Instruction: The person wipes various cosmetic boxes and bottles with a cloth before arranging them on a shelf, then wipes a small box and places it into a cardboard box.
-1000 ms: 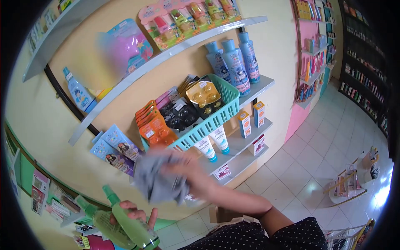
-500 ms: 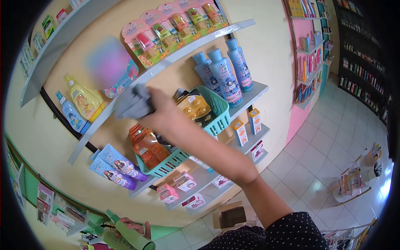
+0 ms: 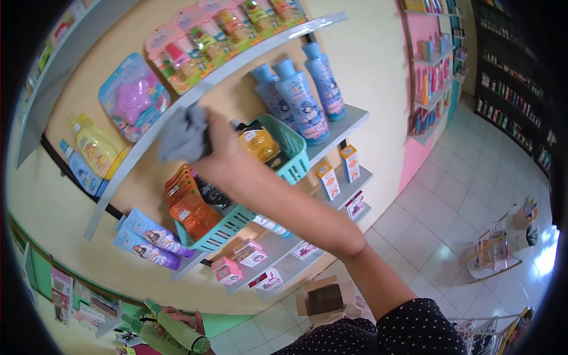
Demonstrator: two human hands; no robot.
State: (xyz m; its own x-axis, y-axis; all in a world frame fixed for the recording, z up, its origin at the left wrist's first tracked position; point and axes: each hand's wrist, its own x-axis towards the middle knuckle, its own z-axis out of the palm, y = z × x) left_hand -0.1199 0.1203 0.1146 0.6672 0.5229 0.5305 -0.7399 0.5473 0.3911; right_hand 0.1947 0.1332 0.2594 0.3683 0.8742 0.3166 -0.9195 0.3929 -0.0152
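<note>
My right hand (image 3: 218,151) is closed around a crumpled grey cloth (image 3: 182,135), held against the front edge of the upper grey shelf (image 3: 219,76). Just below it stands a turquoise basket (image 3: 228,228) with orange packs (image 3: 195,212) and a yellow pack (image 3: 260,144); my forearm covers part of it. At the lower left, my left hand (image 3: 188,318) grips green bottles (image 3: 182,331), two of which show. Its fingers are partly hidden behind them. Above the cloth, a purple star toy on a blue card (image 3: 135,97) leans on the upper shelf.
Blue bottles (image 3: 300,100) stand right of the basket, and blue-purple tubes (image 3: 154,236) to its left. Carded bottles (image 3: 207,44) line the upper shelf. Small boxes (image 3: 251,254) sit on lower shelves. An open cardboard box (image 3: 322,299) is on the tiled floor (image 3: 408,242).
The view has shifted, so the shelves appear farther left and lower right items moved slightly. The cloth remains in my right hand at the shelf edge. My left hand still holds the green bottles.
</note>
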